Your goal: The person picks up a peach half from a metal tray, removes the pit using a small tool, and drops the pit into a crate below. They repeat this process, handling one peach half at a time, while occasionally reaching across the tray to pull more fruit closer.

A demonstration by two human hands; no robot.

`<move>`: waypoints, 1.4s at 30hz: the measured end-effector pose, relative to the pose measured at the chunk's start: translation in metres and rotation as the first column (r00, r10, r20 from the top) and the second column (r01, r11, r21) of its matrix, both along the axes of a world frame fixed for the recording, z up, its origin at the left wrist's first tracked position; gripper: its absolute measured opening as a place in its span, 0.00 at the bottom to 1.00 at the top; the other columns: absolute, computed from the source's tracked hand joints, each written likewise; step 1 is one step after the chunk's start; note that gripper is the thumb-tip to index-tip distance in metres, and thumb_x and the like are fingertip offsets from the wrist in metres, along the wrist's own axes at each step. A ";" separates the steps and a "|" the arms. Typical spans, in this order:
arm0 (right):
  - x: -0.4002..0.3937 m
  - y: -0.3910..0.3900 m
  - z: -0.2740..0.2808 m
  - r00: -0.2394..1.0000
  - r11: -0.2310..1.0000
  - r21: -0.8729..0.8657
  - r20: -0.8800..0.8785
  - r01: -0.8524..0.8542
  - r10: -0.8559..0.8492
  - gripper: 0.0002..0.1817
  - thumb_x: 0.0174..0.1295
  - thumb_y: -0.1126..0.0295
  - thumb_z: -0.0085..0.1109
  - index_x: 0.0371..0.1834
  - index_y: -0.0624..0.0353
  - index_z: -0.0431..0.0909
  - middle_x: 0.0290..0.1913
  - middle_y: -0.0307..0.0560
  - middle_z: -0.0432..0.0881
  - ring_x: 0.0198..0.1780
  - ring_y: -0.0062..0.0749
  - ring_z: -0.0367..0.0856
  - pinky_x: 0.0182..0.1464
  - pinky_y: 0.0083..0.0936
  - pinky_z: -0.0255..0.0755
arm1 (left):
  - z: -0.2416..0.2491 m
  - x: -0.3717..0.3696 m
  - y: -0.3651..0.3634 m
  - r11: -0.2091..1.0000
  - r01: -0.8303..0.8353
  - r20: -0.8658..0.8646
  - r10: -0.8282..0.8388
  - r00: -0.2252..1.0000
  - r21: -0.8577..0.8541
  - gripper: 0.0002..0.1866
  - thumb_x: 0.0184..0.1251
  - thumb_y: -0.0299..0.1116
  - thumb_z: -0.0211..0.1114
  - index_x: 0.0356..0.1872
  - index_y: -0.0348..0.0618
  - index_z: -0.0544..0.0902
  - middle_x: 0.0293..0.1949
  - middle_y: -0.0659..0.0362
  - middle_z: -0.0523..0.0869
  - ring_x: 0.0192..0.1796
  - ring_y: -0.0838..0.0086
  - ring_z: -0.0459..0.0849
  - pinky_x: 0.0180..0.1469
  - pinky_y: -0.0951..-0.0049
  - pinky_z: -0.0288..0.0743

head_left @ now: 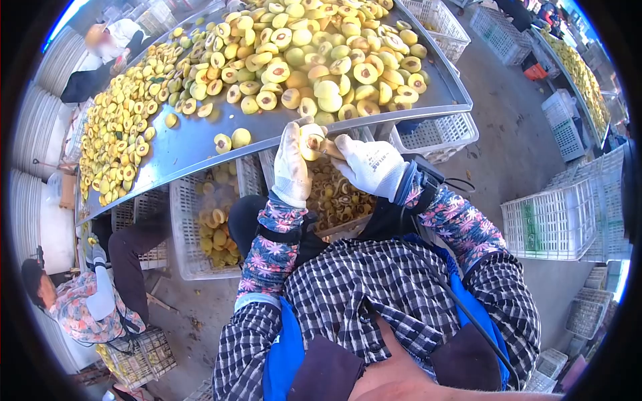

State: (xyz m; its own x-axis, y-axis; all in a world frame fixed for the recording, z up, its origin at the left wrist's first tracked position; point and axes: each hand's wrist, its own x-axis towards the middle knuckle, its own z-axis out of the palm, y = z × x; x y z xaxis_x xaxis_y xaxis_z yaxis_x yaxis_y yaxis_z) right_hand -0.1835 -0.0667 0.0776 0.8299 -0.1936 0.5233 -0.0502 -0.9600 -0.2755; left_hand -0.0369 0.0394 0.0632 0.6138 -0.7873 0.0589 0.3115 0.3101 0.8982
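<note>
My left hand (292, 166), in a white glove, is closed on a halved yellow stone fruit (311, 142) near the table's front edge, its cut side showing. My right hand (372, 164), also gloved in white, grips a small brown pitting tool (330, 148) whose end meets the fruit; the exact shape of its tip is hidden. Just beyond both hands, a large heap of halved yellow stone fruit (277, 71) covers much of the metal table (194, 144). Under my hands stands a crate of brownish pits and fruit pieces (340, 198).
A white crate (189, 257) with fruit halves stands beside my left knee. Another white crate (441, 134) is below the table's right edge. Stacked crates (552, 224) rise at right. One co-worker (93, 301) sits at left, another (110, 43) at the far left.
</note>
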 end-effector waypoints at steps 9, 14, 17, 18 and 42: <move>0.002 -0.005 0.011 0.946 0.872 0.488 -0.301 0.042 0.123 0.17 0.66 0.59 0.55 0.44 0.64 0.68 0.33 0.60 0.81 0.39 0.56 0.81 0.40 0.39 0.74 | 0.005 0.006 -0.005 0.996 -0.042 0.296 0.018 0.955 0.074 0.27 0.78 0.53 0.43 0.56 0.37 0.73 0.43 0.57 0.82 0.40 0.75 0.80 0.48 0.76 0.74; 0.000 0.005 0.013 0.936 0.673 0.734 -0.294 0.090 0.195 0.19 0.69 0.56 0.51 0.45 0.63 0.67 0.35 0.62 0.80 0.40 0.52 0.81 0.42 0.40 0.71 | 0.012 -0.009 -0.012 0.933 -0.341 0.702 0.321 0.636 -0.118 0.24 0.75 0.50 0.52 0.53 0.36 0.76 0.46 0.55 0.83 0.41 0.78 0.79 0.43 0.77 0.74; -0.006 0.001 0.017 0.884 0.738 0.663 -0.412 0.123 0.222 0.19 0.68 0.55 0.51 0.44 0.63 0.67 0.36 0.62 0.80 0.40 0.53 0.81 0.43 0.40 0.72 | 0.006 0.009 -0.007 0.980 0.016 0.255 -0.067 0.965 0.197 0.31 0.75 0.56 0.47 0.44 0.32 0.80 0.32 0.55 0.85 0.35 0.75 0.82 0.46 0.78 0.76; -0.007 -0.002 0.015 0.859 0.755 0.649 -0.435 0.093 0.268 0.19 0.68 0.55 0.51 0.45 0.63 0.67 0.36 0.63 0.80 0.41 0.54 0.81 0.43 0.41 0.72 | 0.006 0.012 -0.008 0.979 0.020 0.253 -0.072 0.965 0.205 0.31 0.75 0.56 0.47 0.44 0.32 0.80 0.32 0.55 0.85 0.35 0.75 0.82 0.46 0.78 0.76; -0.010 0.014 -0.008 0.911 -0.647 0.744 0.133 0.169 0.391 0.19 0.69 0.46 0.51 0.41 0.51 0.72 0.17 0.31 0.63 0.11 0.15 0.54 0.12 0.14 0.45 | 0.005 -0.015 -0.020 0.997 -0.064 -0.466 0.078 0.881 0.046 0.19 0.68 0.50 0.62 0.35 0.40 0.77 0.36 0.51 0.84 0.33 0.59 0.87 0.30 0.63 0.85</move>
